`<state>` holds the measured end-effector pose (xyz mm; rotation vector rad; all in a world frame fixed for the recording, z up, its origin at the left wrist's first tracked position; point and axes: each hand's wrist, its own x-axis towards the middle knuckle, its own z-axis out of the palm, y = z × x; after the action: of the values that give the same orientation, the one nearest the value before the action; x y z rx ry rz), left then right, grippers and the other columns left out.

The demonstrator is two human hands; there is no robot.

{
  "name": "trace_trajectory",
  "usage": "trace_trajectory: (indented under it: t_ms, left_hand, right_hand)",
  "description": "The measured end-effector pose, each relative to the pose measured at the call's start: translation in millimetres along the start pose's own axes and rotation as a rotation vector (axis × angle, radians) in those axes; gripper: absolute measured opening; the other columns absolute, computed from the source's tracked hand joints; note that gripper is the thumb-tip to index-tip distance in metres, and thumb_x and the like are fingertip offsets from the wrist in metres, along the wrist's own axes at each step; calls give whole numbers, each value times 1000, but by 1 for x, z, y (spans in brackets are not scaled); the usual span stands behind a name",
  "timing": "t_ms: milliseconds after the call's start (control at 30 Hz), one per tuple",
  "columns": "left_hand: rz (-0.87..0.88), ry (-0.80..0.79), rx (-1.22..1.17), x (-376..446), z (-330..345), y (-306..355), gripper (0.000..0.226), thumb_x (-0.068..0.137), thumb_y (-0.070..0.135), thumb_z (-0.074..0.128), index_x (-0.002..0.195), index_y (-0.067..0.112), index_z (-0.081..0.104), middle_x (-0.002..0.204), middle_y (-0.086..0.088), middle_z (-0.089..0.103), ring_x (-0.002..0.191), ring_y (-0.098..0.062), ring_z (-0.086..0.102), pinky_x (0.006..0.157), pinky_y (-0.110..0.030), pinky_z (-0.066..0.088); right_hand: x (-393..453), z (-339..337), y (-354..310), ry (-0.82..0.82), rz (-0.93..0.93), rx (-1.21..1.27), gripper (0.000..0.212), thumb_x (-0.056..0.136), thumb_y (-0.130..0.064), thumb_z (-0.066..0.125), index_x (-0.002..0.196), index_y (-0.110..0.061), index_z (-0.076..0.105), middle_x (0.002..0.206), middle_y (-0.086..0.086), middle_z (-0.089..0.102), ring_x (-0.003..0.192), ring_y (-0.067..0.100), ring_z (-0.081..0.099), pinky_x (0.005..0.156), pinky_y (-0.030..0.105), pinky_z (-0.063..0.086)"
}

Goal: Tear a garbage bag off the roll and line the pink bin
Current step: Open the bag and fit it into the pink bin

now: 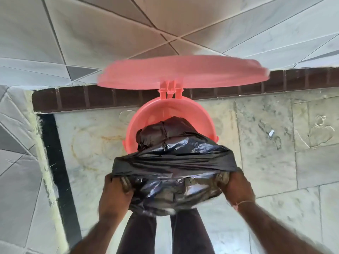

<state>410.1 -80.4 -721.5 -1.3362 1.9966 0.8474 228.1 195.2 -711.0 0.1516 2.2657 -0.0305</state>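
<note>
The pink bin (pixel 146 110) stands on the stone floor with its round lid (pixel 183 72) swung up at the back. A black garbage bag (pixel 174 162) hangs partly down inside the bin, and its mouth is stretched wide over the near rim. My left hand (pixel 114 197) grips the bag's left edge. My right hand (pixel 238 187) grips its right edge, with a thin thread around the wrist. Both hands are below the bin's near side. The bag hides the near rim of the bin. No roll is in view.
A tiled wall (pixel 91 33) rises right behind the bin, with a dark brown skirting strip (pixel 77 98) at its foot. A dark stripe (pixel 55 153) runs along the floor at left. A small scrap (pixel 271 132) lies on the floor at right. My dark-trousered legs (pixel 165 235) are below the bag.
</note>
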Motion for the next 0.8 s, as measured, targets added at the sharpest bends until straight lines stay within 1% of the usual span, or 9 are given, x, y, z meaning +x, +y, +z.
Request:
trace_trajectory:
  t_ms: [133, 267, 333, 400, 467, 533, 600, 667, 800]
  left_hand:
    - [109, 121, -25, 38, -23, 21, 33, 80, 21, 66, 110, 16, 54, 113, -14, 50, 100, -39, 58, 81, -46, 53]
    - [251, 181, -2, 66, -60, 50, 41, 74, 14, 60, 114, 13, 54, 111, -14, 51, 107, -34, 52, 86, -44, 50]
    - [274, 113, 41, 76, -75, 59, 43, 70, 18, 60, 113, 16, 55, 102, -11, 53, 94, -34, 58, 77, -38, 50]
    - [256, 28, 89, 84, -88, 69, 39, 73, 23, 59, 112, 19, 57, 96, -9, 58, 91, -35, 60, 74, -35, 46]
    - [222, 13, 210, 88, -98, 85, 34, 82, 30, 56, 115, 20, 58, 104, -15, 64, 97, -39, 61, 78, -38, 47]
    - [196, 52, 265, 89, -107, 107, 30, 86, 34, 52, 108, 16, 60, 105, -19, 66, 95, -40, 61, 78, -40, 49]
    - [143, 54, 154, 95, -109, 130, 23, 82, 35, 52, 86, 14, 61, 88, -17, 65, 81, -37, 60, 71, -37, 48]
    - [70, -15, -24, 103, -110, 148, 28, 70, 37, 51, 67, 10, 55, 67, -14, 62, 67, -38, 62, 64, -39, 53]
    - [50, -70, -1, 107, -111, 169, 23, 72, 27, 48, 59, 9, 45, 54, -9, 53, 55, -33, 60, 56, -28, 44]
  right_hand:
    - [31, -25, -24, 195, -61, 17, 32, 86, -33, 53, 107, -9, 57, 123, 20, 53, 93, 49, 61, 77, 47, 51]
    - [52, -64, -54, 272, -201, 89, 31, 83, -29, 44, 107, -14, 58, 119, 19, 57, 101, 44, 59, 84, 44, 48]
    - [59, -82, -67, 163, -183, 86, 34, 83, -31, 43, 108, -15, 60, 112, 20, 62, 101, 41, 59, 86, 42, 49]
    - [63, -99, -83, -30, -88, 174, 31, 84, -34, 42, 101, -18, 62, 89, 16, 66, 79, 34, 63, 67, 36, 53]
    - [64, -112, -100, -211, 19, 286, 19, 86, -32, 46, 86, -19, 60, 59, 4, 49, 48, 18, 44, 42, 18, 32]
    - [65, -122, -117, -307, 76, 347, 15, 89, -28, 49, 80, -17, 55, 53, 2, 40, 41, 13, 30, 38, 15, 17]
    - [66, -122, -130, -330, 84, 420, 20, 92, -25, 50, 78, -12, 55, 57, 6, 48, 43, 13, 36, 34, 13, 26]
    - [68, -118, -141, -297, 76, 486, 22, 92, -22, 50, 75, -9, 56, 64, 10, 53, 50, 16, 44, 44, 18, 38]
    - [76, -106, -149, -126, 14, 429, 24, 84, -24, 52, 74, -4, 61, 72, 15, 62, 62, 24, 57, 60, 29, 53]
